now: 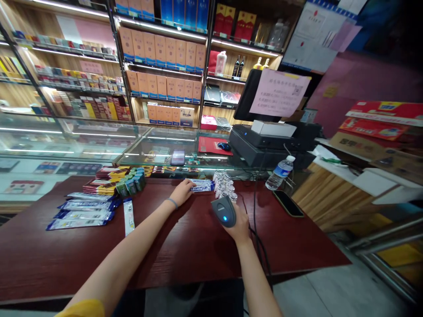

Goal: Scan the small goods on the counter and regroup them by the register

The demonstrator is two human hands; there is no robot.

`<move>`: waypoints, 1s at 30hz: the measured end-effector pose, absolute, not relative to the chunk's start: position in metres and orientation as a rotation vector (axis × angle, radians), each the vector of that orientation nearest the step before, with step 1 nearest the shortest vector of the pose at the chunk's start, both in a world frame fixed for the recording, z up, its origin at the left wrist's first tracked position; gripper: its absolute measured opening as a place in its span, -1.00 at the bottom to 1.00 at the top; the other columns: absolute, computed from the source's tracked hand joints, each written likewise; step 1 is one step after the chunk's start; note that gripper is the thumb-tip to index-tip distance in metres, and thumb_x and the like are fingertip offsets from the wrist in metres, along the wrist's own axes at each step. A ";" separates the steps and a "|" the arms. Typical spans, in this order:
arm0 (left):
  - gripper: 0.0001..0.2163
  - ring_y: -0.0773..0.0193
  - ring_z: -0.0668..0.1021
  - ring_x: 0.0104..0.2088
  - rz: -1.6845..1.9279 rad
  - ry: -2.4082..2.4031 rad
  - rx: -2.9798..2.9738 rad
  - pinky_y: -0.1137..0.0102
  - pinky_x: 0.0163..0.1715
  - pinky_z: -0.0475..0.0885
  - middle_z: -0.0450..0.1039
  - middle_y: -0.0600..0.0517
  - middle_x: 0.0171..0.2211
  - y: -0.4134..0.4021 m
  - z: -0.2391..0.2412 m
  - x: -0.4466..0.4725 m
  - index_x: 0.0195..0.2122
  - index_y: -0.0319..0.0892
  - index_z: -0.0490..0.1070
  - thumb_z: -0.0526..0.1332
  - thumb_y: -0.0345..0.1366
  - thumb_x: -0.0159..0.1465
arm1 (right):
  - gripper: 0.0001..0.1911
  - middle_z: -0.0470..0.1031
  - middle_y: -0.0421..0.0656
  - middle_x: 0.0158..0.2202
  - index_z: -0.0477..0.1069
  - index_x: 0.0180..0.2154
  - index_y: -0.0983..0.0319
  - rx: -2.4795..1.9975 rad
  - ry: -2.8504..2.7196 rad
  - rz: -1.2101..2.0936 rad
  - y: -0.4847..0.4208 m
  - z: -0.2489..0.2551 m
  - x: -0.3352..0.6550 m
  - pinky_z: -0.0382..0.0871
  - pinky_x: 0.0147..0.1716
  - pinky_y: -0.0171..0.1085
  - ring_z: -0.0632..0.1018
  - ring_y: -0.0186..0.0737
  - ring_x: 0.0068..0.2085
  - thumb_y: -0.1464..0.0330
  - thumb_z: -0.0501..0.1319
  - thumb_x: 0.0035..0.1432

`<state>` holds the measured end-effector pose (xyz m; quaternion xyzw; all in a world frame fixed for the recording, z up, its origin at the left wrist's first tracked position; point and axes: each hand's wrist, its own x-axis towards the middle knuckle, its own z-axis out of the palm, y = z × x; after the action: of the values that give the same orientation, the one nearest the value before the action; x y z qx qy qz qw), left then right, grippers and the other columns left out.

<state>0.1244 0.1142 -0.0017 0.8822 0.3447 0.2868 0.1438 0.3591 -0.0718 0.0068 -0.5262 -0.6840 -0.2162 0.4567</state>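
Grasping a barcode scanner (224, 212), the right hand (240, 225) sits just nearside of the silvery items (224, 184); a forward swing could scatter them. Left of those items, the left hand (183, 192) touches blue-and-white sachets (202, 185), grip indeterminate.

Inside a shop: backlit wooden shelves (140, 113) at the back hold rows of orange boxes (160, 48), with blue boxes (178, 12) above, small packs (79, 81) to the left and dark bottles (235, 69) to the right. In front of them runs a glass display case (158, 133) with goods inside. Nearer, a dark red table (185, 246) carries packets (87, 214), and the person's right hand (240, 223) holds a barcode scanner (224, 212) above it. To the right, a monitor (247, 96) with a paper sign (279, 93) bearing a QR code (296, 90) stands by a black box (249, 149) resembling a cash drawer
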 end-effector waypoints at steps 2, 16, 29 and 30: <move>-0.71 0.11 0.48 -0.04 0.809 0.992 2.581 0.25 0.06 0.37 0.42 -0.12 -0.09 0.118 -0.008 0.131 -0.03 -0.17 0.46 0.18 -0.43 0.21 | -0.45 0.59 -0.02 -0.22 0.28 0.12 0.24 -1.290 -1.690 -0.534 -0.072 0.009 0.357 0.57 -0.35 -0.17 0.65 -0.04 -0.32 0.32 0.23 0.07; -0.72 0.01 0.43 0.01 0.691 1.338 2.599 0.17 -0.02 0.25 0.46 -0.11 -0.08 0.124 -0.011 0.152 -0.03 -0.06 0.49 0.17 -0.36 0.23 | -0.40 0.58 0.00 -0.17 0.26 0.14 0.24 -1.284 -1.677 -0.494 -0.069 0.003 0.358 0.59 -0.28 -0.14 0.65 -0.02 -0.24 0.34 0.24 0.03; -0.68 0.01 0.42 0.01 0.724 1.358 2.577 0.16 -0.01 0.23 0.47 -0.10 -0.06 0.126 -0.016 0.153 -0.03 -0.05 0.50 0.20 -0.35 0.18 | -0.45 0.59 -0.02 -0.20 0.25 0.12 0.23 -1.274 -1.684 -0.470 -0.068 0.006 0.354 0.57 -0.35 -0.16 0.65 -0.05 -0.29 0.35 0.24 0.07; -0.68 0.01 0.42 0.01 0.721 1.358 2.577 0.16 -0.01 0.23 0.46 -0.10 -0.06 0.126 -0.016 0.153 -0.03 -0.05 0.50 0.20 -0.34 0.18 | -0.46 0.59 -0.03 -0.20 0.25 0.12 0.23 -1.273 -1.684 -0.470 -0.068 0.006 0.354 0.57 -0.35 -0.16 0.65 -0.05 -0.29 0.35 0.23 0.07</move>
<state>0.1526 0.1258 -0.0161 0.8566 0.4515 0.2398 0.0704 0.3542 -0.0680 0.0057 -0.5196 -0.6872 -0.1918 0.4700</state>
